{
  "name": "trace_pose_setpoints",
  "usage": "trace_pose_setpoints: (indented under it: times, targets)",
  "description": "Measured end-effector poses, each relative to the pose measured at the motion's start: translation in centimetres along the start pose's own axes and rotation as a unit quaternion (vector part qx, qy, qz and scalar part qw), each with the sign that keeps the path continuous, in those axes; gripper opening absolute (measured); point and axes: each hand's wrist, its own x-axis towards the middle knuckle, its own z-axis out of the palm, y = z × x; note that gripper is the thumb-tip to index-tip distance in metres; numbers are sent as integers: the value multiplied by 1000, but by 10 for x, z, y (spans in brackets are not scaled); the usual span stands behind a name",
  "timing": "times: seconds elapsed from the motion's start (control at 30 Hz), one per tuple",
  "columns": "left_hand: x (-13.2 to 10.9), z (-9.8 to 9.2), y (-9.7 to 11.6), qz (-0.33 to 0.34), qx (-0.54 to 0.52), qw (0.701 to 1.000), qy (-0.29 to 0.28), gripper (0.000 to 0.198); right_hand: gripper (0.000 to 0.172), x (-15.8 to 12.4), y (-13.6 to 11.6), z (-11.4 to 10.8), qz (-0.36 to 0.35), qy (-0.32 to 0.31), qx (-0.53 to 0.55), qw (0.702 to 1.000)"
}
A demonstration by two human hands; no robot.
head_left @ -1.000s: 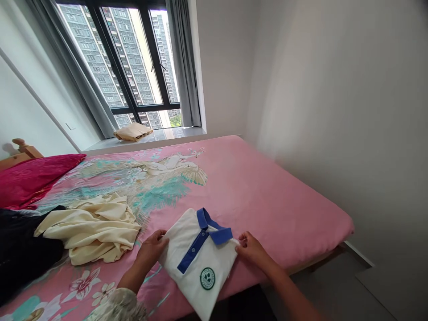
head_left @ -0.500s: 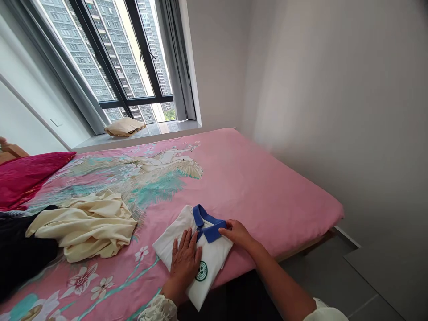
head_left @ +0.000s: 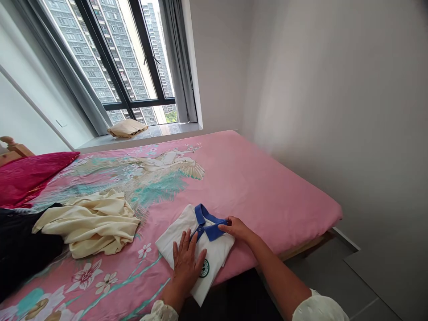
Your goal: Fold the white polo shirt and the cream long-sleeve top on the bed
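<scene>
A folded white polo shirt (head_left: pixel 174 232) with a blue collar (head_left: pixel 209 223) and a round green badge lies near the front edge of the bed. My left hand (head_left: pixel 187 261) lies flat on the shirt's front, fingers stretched out and covering part of the placket. My right hand (head_left: pixel 236 227) pinches the right tip of the blue collar between thumb and fingers.
The bed has a pink sheet (head_left: pixel 261 187) with a bird and flower print. A crumpled cream garment (head_left: pixel 88 223) and a dark garment (head_left: pixel 20 249) lie to the left, beside a red pillow (head_left: pixel 30 176). A tan bundle (head_left: pixel 127 128) sits on the window sill. A wall runs along the right.
Both hands first held the shirt's sides; then my left hand laid flat on its front and my right hand went to the collar. The view shifted slightly.
</scene>
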Motion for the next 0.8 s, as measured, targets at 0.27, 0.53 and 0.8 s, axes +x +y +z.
trace_pose_setpoints:
  times: [0.27,0.53,0.8]
  targets:
    - [-17,-21,-35,-433,-422,789,108,55,42,19,-5,-4,42,-77,25,996]
    - [45,-48,-51,-386,-526,756,49,43,38,5,-15,-2,21,-71,108,991]
    - [61,-21,-21,-268,-341,895,104,72,40,-24,13,-9,2,42,109,993]
